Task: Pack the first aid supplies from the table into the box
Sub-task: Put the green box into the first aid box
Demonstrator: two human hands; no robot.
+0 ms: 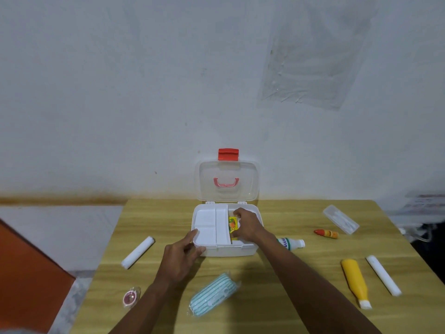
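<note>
A white first aid box [226,249] stands open on the wooden table, its clear lid [227,182] upright with a red latch. My right hand [248,226] is inside the box's right compartment, fingers closed on a small yellow packet [232,224]. My left hand [183,256] rests against the box's front left corner, thumb and fingers on its rim. The left compartments of the white tray look empty.
On the table lie a white roll [137,252] at left, a pink round tin [130,297], a green striped bandage pack [213,294], a white bottle [290,243], a red tube [326,233], a clear case [340,219], a yellow bottle [355,282] and a white roll [383,275].
</note>
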